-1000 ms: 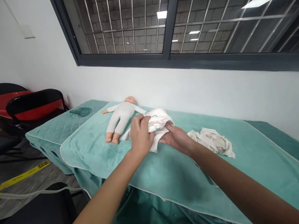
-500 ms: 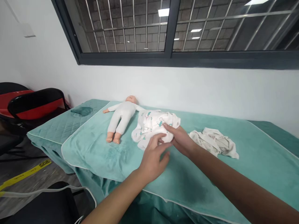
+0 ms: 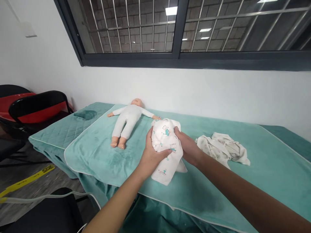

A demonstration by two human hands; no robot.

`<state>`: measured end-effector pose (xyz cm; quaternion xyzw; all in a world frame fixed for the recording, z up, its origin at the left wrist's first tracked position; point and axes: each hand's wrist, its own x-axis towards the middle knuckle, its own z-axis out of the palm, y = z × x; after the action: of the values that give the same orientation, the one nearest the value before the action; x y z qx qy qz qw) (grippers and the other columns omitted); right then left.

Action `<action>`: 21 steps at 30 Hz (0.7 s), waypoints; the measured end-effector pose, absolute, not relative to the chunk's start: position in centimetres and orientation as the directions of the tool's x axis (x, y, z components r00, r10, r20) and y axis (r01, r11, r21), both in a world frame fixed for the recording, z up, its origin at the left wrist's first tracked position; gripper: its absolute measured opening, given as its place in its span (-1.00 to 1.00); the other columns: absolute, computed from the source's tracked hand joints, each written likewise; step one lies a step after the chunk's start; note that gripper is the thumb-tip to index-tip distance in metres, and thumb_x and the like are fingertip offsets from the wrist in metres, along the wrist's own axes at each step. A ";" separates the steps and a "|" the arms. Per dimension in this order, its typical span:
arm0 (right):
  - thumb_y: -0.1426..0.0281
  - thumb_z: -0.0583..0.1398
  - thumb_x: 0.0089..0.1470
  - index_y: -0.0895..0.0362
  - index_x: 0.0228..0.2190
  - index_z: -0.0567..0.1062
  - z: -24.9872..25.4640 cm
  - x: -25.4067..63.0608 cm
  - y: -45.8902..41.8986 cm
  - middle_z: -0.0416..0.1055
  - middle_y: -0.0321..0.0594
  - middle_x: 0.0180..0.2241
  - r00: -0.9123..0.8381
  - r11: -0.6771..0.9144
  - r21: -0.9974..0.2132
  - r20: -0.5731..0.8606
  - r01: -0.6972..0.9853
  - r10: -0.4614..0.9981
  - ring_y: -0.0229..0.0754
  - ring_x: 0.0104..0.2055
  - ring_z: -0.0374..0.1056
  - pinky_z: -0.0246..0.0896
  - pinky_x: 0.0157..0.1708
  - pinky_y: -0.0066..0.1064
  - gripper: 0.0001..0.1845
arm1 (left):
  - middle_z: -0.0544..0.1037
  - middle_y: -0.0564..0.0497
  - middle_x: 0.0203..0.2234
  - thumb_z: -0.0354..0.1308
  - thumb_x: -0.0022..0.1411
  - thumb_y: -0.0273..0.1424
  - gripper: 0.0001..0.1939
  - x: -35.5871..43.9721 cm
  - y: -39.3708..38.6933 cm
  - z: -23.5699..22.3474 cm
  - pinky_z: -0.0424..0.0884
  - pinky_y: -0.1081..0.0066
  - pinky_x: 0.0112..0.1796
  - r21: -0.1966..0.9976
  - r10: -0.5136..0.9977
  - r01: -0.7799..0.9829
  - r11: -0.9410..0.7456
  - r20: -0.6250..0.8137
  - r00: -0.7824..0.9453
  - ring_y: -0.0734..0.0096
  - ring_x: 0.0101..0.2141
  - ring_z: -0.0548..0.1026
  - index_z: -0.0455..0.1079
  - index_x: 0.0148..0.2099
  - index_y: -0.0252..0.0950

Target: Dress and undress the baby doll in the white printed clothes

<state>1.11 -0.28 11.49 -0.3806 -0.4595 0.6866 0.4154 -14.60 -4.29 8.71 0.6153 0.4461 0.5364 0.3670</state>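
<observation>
Between my two hands is a white baby garment [image 3: 165,137] with small green and pink prints, bunched and partly folded, its lower end hanging toward me. My left hand [image 3: 152,155] grips its left side, the thumb lying across the front. On the other side my right hand [image 3: 188,145] pinches the right edge, thumb on top. A baby doll [image 3: 130,118] in a white bodysuit lies on its back to the left, arms spread. Right of my hands rests a crumpled off-white patterned cloth garment [image 3: 222,147].
A green plush cover [image 3: 97,155] with white piping lies over the bed, which stands against a white wall below a barred window [image 3: 131,29]. Black and red folding chairs [image 3: 40,108] are at the left. A dark chair seat [image 3: 46,213] and a pale cable [image 3: 46,196] sit at lower left.
The garment has been lifted and turned upright, drawn nearer to me and away from the doll's arm, whose hand now shows. My left hand has closed on its left side.
</observation>
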 end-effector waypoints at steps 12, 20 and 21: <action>0.12 0.10 0.19 0.08 0.10 0.30 3.0 5.0 0.6 0.31 0.00 0.13 -0.398 0.382 -0.724 0.160 0.575 0.903 0.08 0.17 0.24 0.20 0.12 0.02 -0.49 | 0.40 -0.10 0.13 0.23 -0.05 -0.49 -0.30 -16.8 -7.4 6.1 0.31 0.14 0.12 0.999 0.985 -0.005 -0.048 0.046 -0.164 0.09 0.10 0.39 0.25 0.20 -0.22; 0.15 -0.03 0.27 0.13 0.15 0.34 -3.1 11.0 1.7 0.28 -0.06 0.19 -0.475 0.558 -0.215 0.337 0.802 0.813 0.07 0.24 0.18 0.16 0.19 0.04 -0.47 | 0.50 0.01 0.05 0.33 -0.32 -0.49 -0.30 -25.3 -21.3 3.6 0.06 0.00 0.24 0.850 0.846 -0.034 0.525 -0.526 -0.094 -0.15 0.15 0.33 0.50 0.01 -0.11; 0.14 -0.04 0.27 0.12 0.13 0.36 -3.3 11.2 1.9 0.28 -0.08 0.19 -0.478 0.559 -0.203 0.339 0.804 0.810 0.07 0.24 0.19 0.17 0.19 0.05 -0.47 | 0.53 0.05 0.01 0.35 -0.35 -0.48 -0.33 -27.0 -23.1 3.8 0.01 -0.03 0.26 0.803 0.799 0.014 0.596 -0.591 -0.107 -0.17 0.14 0.34 0.54 -0.05 -0.07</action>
<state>11.16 1.85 -3.28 -0.4693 -0.8597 0.0081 0.2015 -27.00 -23.12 3.85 0.3051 0.6666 0.3301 0.5946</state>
